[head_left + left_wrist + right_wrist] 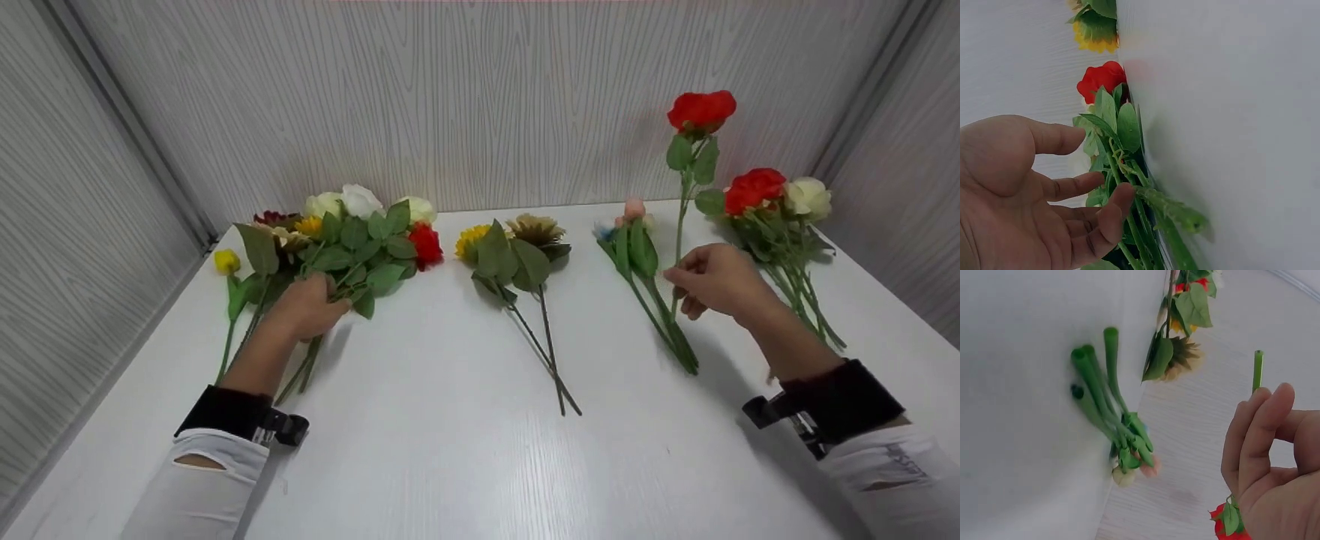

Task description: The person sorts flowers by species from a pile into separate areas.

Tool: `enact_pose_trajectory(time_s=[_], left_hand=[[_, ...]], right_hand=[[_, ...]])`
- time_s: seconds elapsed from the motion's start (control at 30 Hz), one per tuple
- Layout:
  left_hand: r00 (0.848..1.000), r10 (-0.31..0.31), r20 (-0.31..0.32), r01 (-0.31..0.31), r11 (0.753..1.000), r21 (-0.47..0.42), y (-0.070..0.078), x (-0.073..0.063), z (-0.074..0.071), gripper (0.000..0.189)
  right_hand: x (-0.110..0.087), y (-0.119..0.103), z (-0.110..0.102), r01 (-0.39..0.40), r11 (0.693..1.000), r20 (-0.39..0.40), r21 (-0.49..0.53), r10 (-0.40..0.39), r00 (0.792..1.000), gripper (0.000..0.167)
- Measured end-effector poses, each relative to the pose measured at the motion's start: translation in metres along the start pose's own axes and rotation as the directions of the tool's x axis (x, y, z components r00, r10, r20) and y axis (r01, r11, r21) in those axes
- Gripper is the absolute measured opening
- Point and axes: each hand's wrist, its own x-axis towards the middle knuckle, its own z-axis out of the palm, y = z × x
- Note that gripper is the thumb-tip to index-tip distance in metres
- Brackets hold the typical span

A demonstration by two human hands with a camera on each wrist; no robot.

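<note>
My right hand [716,281] pinches the stem of a red rose [701,111], holding it upright above the table. In the right wrist view, the stem's cut end [1257,371] pokes out past the fingers of the right hand [1264,461]. At the left pile, my left hand [304,307] is at the stems of white, cream and red roses [361,202]. Its thumb and fingers stand apart beside those green stems [1139,230] in the left wrist view, fingers loosely bent. A yellow tulip [226,261] lies left of that hand.
A yellow sunflower [471,241] and a tan flower [536,229] lie mid-table with crossed stems. Right of them is a bunch of small tulips [643,251]. Another red rose [754,191] and a cream rose [808,199] lie far right. Wood-grain panels [480,97] enclose the white table [420,450].
</note>
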Motion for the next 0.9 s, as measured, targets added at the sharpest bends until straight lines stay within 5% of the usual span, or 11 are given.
enact_pose_trajectory(time_s=[0.27,0.6,0.9], left_hand=[[0.998,-0.054,0.015,0.053,0.998,0.044,-0.006,0.001,-0.007,0.04],[0.998,-0.04,-0.053,0.045,0.995,0.085,-0.016,0.002,-0.006,0.017],[0.997,-0.078,-0.013,0.079,0.99,0.121,-0.01,0.004,-0.008,0.021]], right_hand=[[0.005,0.027,-0.031,-0.023,0.993,-0.152,-0.115,0.005,0.988,0.038],[0.007,0.06,-0.068,-0.098,0.961,-0.21,-0.26,0.043,0.977,0.044],[0.005,0.079,-0.08,-0.108,0.917,-0.241,-0.383,0.014,0.97,0.031]])
